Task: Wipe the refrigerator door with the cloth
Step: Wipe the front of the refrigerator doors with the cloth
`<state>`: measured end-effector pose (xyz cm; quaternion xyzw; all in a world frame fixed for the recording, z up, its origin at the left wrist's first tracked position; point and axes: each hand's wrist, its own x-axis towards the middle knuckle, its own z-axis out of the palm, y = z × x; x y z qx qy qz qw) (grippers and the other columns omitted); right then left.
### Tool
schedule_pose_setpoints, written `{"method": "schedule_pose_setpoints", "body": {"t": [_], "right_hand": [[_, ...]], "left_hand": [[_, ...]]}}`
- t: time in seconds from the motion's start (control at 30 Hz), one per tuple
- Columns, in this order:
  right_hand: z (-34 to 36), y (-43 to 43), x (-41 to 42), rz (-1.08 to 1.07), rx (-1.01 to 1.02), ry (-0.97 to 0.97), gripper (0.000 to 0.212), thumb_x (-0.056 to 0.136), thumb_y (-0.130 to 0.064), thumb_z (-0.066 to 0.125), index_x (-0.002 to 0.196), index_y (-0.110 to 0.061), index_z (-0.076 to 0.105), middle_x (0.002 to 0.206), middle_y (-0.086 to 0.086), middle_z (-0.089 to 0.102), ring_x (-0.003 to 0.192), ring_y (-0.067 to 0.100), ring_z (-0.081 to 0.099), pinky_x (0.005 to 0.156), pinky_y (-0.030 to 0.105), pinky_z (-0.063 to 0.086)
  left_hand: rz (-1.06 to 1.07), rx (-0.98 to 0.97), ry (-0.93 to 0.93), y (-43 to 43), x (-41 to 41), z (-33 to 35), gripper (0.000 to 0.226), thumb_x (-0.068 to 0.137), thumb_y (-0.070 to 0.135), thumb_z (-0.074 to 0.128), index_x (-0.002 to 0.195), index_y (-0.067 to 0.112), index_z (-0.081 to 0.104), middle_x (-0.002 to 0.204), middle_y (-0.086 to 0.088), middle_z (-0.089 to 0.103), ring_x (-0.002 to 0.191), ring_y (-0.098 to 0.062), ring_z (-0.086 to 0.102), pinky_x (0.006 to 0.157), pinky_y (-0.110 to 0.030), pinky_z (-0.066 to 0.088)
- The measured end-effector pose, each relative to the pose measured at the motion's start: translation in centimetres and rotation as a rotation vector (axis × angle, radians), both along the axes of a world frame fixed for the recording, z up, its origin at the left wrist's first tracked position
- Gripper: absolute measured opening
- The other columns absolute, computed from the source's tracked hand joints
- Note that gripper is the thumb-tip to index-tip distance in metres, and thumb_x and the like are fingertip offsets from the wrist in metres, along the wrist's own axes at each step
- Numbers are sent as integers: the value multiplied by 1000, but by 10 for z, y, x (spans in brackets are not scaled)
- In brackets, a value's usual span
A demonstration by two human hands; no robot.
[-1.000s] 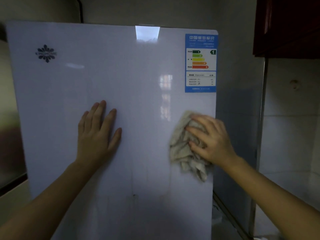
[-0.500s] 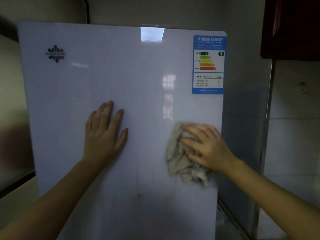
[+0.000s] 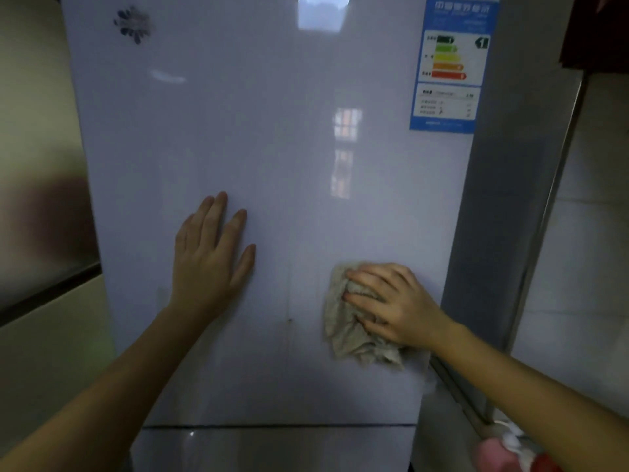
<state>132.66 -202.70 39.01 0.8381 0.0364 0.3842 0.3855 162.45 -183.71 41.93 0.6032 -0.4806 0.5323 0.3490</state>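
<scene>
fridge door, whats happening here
A person is wiping the glossy white refrigerator door. The right hand presses a crumpled beige cloth against the door's lower right area, below the blue energy label. The left hand lies flat and open on the door, apparently bracing it.

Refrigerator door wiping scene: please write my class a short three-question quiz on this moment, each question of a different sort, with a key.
1. True or false: the left hand lies flat and open on the refrigerator door, holding nothing.
2. Multiple choice: where is the cloth?
A. Draped over the top of the door
B. Pressed against the door under the right hand, near the door's right edge
C. On the floor
3. Fill in: the blue energy label sits at the door's upper ____ corner.

Key: 1 true; 2 B; 3 right.
</scene>
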Motion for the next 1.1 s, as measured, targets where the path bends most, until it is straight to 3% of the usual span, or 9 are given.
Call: {"method": "schedule_pose_setpoints", "body": {"t": [0.1,0.17,0.33,0.4,0.47,0.6,0.67,0.9,1.1], "right_hand": [[-19,-2,0,-4,-42,114,36,91,-34,71,125,-21,69,144,7,59,128,29,56,103,45,44],[-6,-5,-1,-22,-49,93,37,91,-36,72,125,-21,70,144,8,60,126,30,57,102,45,43],[44,-1,-2,-47,176,-368,38,93,-34,69,127,-17,70,144,14,57,128,35,52,103,47,39],[44,2,3,-59,238,-450,39,92,-33,69,128,-15,70,145,15,56,129,37,52,104,48,39],[23,2,9,-41,195,-387,38,93,-34,67,127,-17,71,144,16,58,129,37,51,103,49,39],[-35,2,8,12,14,5,30,97,-34,63,123,-20,72,142,10,62,127,32,56,102,46,44],[-41,0,-2,3,-10,82,29,98,-33,64,123,-21,71,143,7,61,128,29,56,102,45,45],[3,-17,-48,-144,256,-388,40,92,-34,71,127,-14,70,145,15,55,130,37,51,104,50,41],[-58,-14,-49,-166,394,-449,44,93,-38,66,130,-14,67,147,14,50,133,37,48,107,47,37]], "left_hand": [[8,45,-14,4,3,-19,54,101,40,48,145,8,51,161,-21,36,147,-40,36,118,-53,31],[7,49,-25,4,6,-21,54,102,40,46,146,9,51,161,-21,36,148,-40,36,119,-52,30],[20,53,-31,2,9,-23,55,103,41,45,148,9,49,162,-20,34,149,-38,33,121,-51,26],[26,47,-31,1,8,-23,55,103,41,46,148,10,48,162,-20,34,150,-38,32,121,-50,25],[32,31,-41,1,9,-23,54,103,39,47,147,10,49,161,-20,36,149,-37,33,120,-50,27],[23,25,-44,0,9,-24,53,103,38,48,148,10,49,161,-20,36,149,-37,33,120,-51,29],[11,26,-44,0,9,-25,54,102,38,48,148,9,48,161,-20,35,149,-37,33,119,-51,29],[2,31,-12,-1,7,-26,56,102,38,48,149,8,46,162,-21,33,150,-40,31,121,-51,26],[-18,58,65,-3,-1,-25,62,100,43,46,150,8,42,164,-22,28,152,-40,26,124,-52,19]]}}
